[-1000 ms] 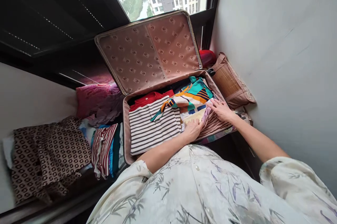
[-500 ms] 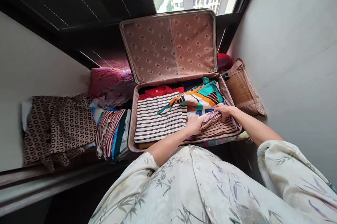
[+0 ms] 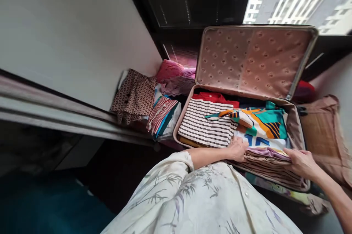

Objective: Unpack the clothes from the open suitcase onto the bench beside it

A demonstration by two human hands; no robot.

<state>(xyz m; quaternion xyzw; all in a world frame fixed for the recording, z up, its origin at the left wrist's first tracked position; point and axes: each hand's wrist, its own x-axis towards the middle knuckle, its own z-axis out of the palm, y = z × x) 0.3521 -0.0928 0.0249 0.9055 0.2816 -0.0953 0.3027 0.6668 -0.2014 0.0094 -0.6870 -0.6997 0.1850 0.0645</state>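
Since half a second ago both hands have slid toward the near edge of the suitcase [image 3: 298, 131], and my view has swung left.

Left hand [image 3: 238, 149]: resting on the near left end of the striped folded garment [image 3: 271, 169], fingers curled down over its edge; whether they pinch cloth I cannot tell. Right hand [image 3: 301, 161]: at the garment's near right corner, fingers closed on the edge of the fold.

Step in hand, as I judge it: settling this folded piece into the near right part of the case. Next move likely calls for even downward pressure at both ends so the fold stays flat, and for keeping cloth inside the rim.

Garment: thin brown and cream stripes, folded in several layers, with a lilac layer [image 3: 268, 152] on top. It lies against the near wall, touching the colourful printed top [image 3: 261, 125] behind it and the black-and-white striped shirt [image 3: 206, 122] to the left.
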